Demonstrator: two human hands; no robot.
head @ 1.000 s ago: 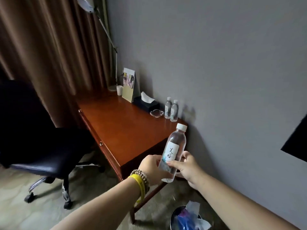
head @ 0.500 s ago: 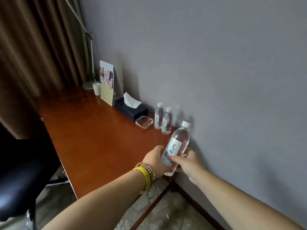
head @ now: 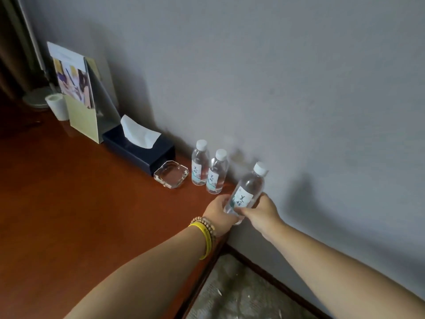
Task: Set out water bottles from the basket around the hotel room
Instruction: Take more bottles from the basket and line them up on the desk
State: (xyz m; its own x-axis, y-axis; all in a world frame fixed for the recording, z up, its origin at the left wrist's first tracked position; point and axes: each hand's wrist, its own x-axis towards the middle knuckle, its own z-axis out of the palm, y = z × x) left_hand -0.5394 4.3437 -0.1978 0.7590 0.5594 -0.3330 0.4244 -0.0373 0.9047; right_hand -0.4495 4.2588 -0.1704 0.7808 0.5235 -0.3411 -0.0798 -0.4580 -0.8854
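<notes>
Head view is showing both hands pinching one water bottle (head: 246, 191) by its lower half: the left hand (head: 219, 214) is wrapping the base, the right hand (head: 261, 210) is closing its grip on the label side. It is tilting toward the grey wall (head: 276, 77), over the far corner of the reddish wooden tabletop (head: 80, 203). Two more bottles (head: 208, 168) are standing upright by the wall, beside a glass ashtray (head: 171, 174), a dark tissue box (head: 140, 148) and a brochure stand (head: 80, 97). Pale carpet (head: 241, 293) is lying below.

Two bottles (head: 208, 168) on desk (head: 80, 203) by wall; ashtray (head: 171, 174) left, tissue box (head: 140, 149) behind it.
</notes>
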